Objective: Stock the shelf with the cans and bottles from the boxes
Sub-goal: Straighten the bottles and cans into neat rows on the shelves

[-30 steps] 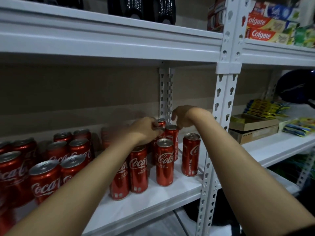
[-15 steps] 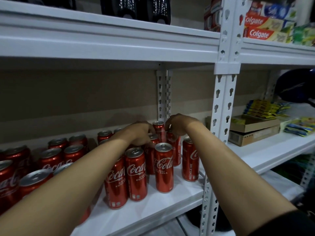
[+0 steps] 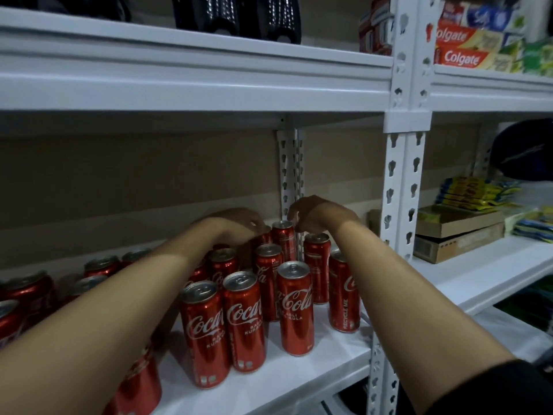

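Note:
Several slim red Coca-Cola cans stand clustered on the white middle shelf. Both my arms reach over them to the back row. My left hand curls over the top of a rear can that it mostly hides. My right hand hovers just above two rear cans, fingers loosely curled downward beside the rearmost can, gripping nothing that I can see.
Shorter Coca-Cola cans fill the shelf's left side. A white perforated upright stands right of the cans. Cardboard boxes and yellow packets lie on the right shelf. Colgate boxes and dark bottles sit above.
Both hands lowered onto the back row, setting cans down. My right hand has since lifted slightly off its can; the left stays on its can.

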